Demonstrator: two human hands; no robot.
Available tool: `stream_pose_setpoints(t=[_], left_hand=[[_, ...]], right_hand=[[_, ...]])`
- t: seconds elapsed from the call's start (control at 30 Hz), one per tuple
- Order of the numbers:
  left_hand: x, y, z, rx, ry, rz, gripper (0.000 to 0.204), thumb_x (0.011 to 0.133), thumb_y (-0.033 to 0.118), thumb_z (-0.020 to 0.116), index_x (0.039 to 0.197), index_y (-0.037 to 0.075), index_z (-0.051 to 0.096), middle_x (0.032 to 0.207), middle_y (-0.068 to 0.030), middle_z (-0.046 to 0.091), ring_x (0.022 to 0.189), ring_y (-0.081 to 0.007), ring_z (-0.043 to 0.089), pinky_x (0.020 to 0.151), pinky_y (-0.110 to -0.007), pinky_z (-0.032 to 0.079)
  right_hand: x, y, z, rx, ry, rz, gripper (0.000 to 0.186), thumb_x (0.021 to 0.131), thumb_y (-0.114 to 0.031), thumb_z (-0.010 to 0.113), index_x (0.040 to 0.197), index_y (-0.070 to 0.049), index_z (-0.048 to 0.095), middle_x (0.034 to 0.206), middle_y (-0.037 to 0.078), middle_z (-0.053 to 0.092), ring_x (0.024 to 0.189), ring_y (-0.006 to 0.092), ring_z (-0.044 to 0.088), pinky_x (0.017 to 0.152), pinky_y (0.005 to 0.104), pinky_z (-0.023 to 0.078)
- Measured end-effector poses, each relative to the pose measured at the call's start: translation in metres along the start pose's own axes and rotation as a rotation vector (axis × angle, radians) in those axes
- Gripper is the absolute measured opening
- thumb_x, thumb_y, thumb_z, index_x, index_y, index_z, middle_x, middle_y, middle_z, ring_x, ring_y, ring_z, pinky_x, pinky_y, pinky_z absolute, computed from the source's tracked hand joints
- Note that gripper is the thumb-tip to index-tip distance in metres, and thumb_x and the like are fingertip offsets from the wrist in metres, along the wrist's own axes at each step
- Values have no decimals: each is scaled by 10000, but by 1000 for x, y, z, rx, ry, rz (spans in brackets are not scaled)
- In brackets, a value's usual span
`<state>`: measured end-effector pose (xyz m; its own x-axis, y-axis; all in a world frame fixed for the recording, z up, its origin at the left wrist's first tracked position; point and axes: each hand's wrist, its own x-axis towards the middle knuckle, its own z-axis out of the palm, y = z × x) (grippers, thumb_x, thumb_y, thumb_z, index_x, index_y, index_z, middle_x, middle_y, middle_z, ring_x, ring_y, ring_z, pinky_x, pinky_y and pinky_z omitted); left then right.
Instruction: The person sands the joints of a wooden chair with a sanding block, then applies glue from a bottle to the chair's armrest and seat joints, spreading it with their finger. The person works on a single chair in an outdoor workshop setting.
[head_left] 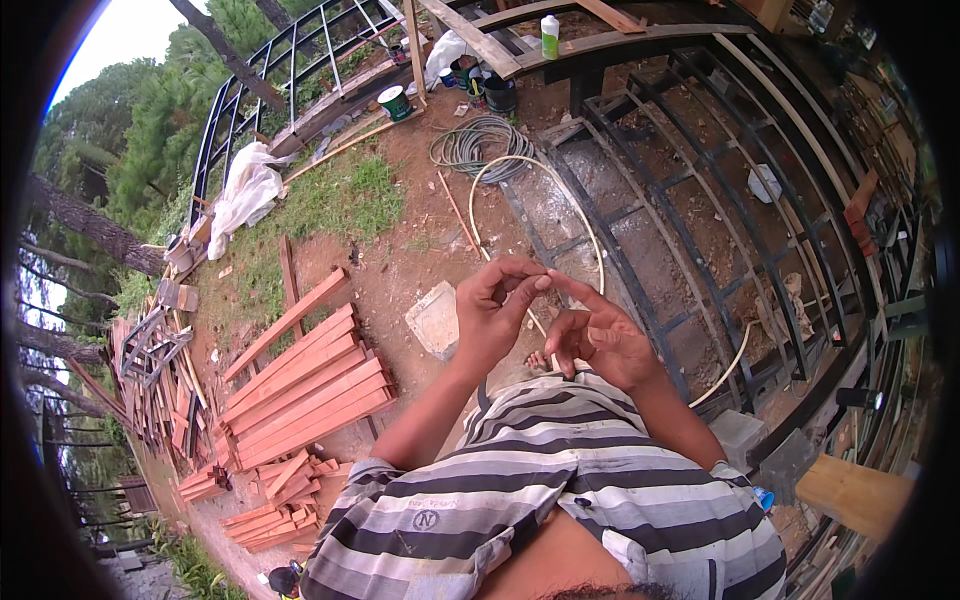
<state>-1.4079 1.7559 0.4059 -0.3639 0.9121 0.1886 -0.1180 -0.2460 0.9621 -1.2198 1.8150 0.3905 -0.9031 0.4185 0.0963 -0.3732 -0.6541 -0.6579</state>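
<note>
My left hand (497, 308) is raised in front of my striped shirt, its thumb and forefinger pinched together. Anything between those fingertips is too small to make out. From the right, my right hand (608, 346) reaches across, the stretched forefinger meeting the left fingertips. Its other fingers are loosely bent and apart, with nothing visible in them. Beneath both hands, a pale hose (601, 262) loops over the dirt. A pale square slab (434, 320) lies on the ground beyond my left forearm.
Reddish timber planks (306, 405) lie stacked at left. A dark metal frame (655, 245) spans the ground at right. Farther off are a coiled grey hose (482, 148), a green paint bucket (395, 103), white sheeting (243, 195) and a bottle (550, 38) on a beam. A wooden board (855, 497) juts in nearby.
</note>
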Motion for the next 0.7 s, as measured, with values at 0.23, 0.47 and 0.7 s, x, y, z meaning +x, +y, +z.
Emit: stream_pose_setpoints(t=[0.23, 0.47, 0.7], left_hand=[[178, -34, 16, 25, -178, 144, 162, 919, -110, 693, 1056, -39, 644, 1063, -124, 686, 947, -166, 693, 826, -289, 572], [371, -66, 38, 296, -351, 261, 180, 884, -122, 710, 1023, -32, 642, 1030, -146, 696, 997, -218, 694, 839, -330, 572], [508, -57, 99, 326, -460, 429, 159, 869, -77, 738, 971, 3, 647, 960, -152, 733, 893, -242, 734, 775, -339, 583]], right_hand=[[109, -79, -100, 182, -18, -143, 877, 944, -386, 668, 1617, -8, 250, 1036, 233, 687, 794, 247, 684, 731, 332, 572], [210, -194, -207, 53, 68, -154, 872, 941, -456, 673, 1582, 21, 323, 1019, 214, 700, 804, 232, 680, 693, 324, 560], [254, -302, -261, -194, 130, -273, 765, 975, -461, 651, 1516, 31, 426, 1008, 195, 711, 780, 195, 687, 703, 296, 553]])
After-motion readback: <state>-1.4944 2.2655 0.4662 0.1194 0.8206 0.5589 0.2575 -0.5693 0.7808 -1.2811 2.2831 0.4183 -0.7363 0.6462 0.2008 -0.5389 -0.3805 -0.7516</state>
